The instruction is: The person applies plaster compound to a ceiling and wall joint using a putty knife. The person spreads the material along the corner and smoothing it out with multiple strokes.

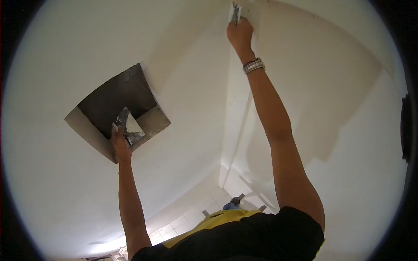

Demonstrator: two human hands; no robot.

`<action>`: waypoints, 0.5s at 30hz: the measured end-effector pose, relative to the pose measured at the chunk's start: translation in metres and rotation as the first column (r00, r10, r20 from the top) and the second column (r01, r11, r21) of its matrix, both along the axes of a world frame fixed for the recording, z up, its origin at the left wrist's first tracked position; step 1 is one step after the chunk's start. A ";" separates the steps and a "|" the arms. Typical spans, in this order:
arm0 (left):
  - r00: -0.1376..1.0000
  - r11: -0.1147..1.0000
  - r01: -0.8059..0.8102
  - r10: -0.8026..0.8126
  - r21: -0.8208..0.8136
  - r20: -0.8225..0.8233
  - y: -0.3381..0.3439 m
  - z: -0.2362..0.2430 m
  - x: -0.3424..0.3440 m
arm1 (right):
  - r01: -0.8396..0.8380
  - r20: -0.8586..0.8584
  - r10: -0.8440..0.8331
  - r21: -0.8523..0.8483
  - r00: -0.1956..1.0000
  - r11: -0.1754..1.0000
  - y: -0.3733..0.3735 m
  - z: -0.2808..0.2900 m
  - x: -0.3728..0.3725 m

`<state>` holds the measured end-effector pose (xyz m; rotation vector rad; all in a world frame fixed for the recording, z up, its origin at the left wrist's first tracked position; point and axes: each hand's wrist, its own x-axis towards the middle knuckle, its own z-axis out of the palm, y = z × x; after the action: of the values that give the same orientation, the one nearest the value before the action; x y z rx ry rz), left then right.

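My right hand (241, 35) is raised high at the corner where two pale walls meet. It is closed around a putty knife (236, 11), whose blade is smeared with white and lies close to the wall surface. Lower and to the left, my left hand (120, 142) grips a wide scraper (133, 129). A patch of white putty lies on its dark metal blade. The scraper is in front of a square recess (113, 93) in the left wall; I cannot tell whether it touches the edge. Its handle is mostly hidden by my fingers.
The recess has a dark back and rough grey sides. A vertical corner (227, 113) separates the left wall (187, 87) from the right wall (339, 182). Pale tiles (183, 219) and bright light show low behind my body. A dark object (406, 128) stands at the right rim.
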<state>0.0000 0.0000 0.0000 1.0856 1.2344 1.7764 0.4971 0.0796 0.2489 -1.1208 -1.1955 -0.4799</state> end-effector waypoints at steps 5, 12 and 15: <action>0.989 0.991 0.136 -0.136 0.001 0.052 -0.026 0.003 0.032 | 0.107 0.040 -0.103 -0.145 0.994 0.984 0.005 0.003 0.025; 0.982 0.999 -0.013 0.002 -0.053 -0.189 -0.028 -0.014 0.017 | 0.085 0.037 -0.081 -0.123 0.996 0.989 0.011 0.010 0.005; 0.994 0.993 -0.034 0.045 -0.115 0.098 -0.041 0.016 0.053 | 0.154 0.072 -0.145 -0.140 0.987 0.978 0.015 0.007 0.010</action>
<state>0.0526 -0.0411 0.0160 0.9031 1.2864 1.7460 0.5075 0.0945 0.2557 -1.3367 -1.2199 -0.5526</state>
